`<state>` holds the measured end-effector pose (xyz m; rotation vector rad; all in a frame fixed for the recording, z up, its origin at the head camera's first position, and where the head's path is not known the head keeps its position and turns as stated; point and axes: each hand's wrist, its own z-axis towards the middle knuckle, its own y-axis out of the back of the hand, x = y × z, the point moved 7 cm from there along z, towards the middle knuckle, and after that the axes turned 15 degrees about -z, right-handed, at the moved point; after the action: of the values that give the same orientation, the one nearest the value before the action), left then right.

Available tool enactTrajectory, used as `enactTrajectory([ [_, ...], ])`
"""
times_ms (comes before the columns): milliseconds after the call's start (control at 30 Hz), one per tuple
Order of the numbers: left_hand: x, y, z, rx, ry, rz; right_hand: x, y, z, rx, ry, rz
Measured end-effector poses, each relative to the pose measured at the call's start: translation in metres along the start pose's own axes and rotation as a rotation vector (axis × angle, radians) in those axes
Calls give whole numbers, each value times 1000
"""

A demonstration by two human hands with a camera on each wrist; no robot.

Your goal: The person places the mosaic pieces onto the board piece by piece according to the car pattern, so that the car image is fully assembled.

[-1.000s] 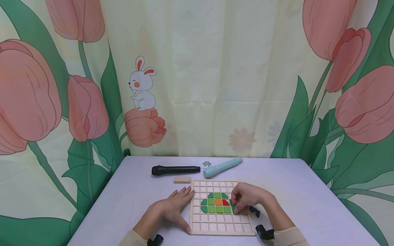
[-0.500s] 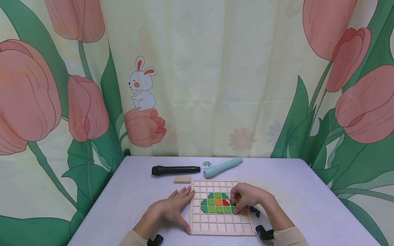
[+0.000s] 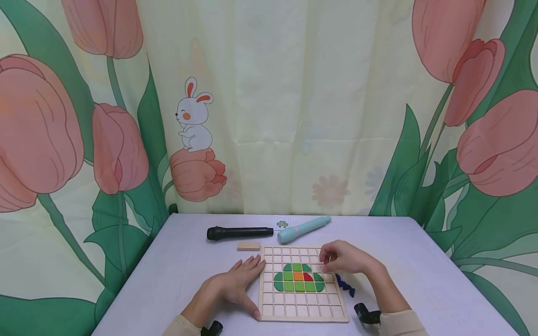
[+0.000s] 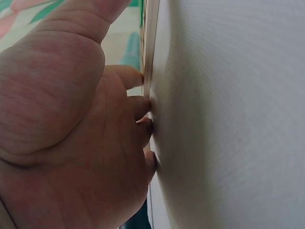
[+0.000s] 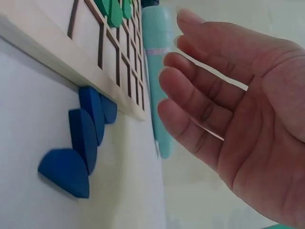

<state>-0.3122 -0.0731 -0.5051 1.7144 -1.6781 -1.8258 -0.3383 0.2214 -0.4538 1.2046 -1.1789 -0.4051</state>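
Observation:
A wooden grid board point(image 3: 302, 310) lies on the table, its middle cells filled with light green square tiles point(image 3: 299, 286), darker green rounded tiles point(image 3: 319, 283), an orange tile point(image 3: 298, 276) and a red tile point(image 3: 307, 277). My left hand point(image 3: 235, 285) rests spread along the board's left edge, thumb at the near corner. Over the board's right side hovers my right hand point(image 3: 346, 259), its fingers relaxed and bent slightly, with nothing between them in the right wrist view. Below it, several blue rounded pieces point(image 5: 63, 171) sit in a row beside the board's right edge.
Behind the board lie a black microphone-shaped object point(image 3: 239, 233), a pale turquoise one point(image 3: 304, 228) and a small pattern card point(image 3: 282, 223). A small wooden block point(image 3: 249, 246) is near the far left corner. A tulip-print curtain point(image 3: 269, 116) hangs behind the table.
My right hand has let go of the green rounded tile at the pattern's right end and lifted up and right, uncovering that tile. My left hand has stayed in place.

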Motion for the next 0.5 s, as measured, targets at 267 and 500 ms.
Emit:
enactTrajectory([
  [267,-1,0,0,-1,-3,0,-12,16,-10,-54,1,-36],
  [500,-1,0,-1,-3,-3,3,-25,21,-14,-57,-41,-4],
])
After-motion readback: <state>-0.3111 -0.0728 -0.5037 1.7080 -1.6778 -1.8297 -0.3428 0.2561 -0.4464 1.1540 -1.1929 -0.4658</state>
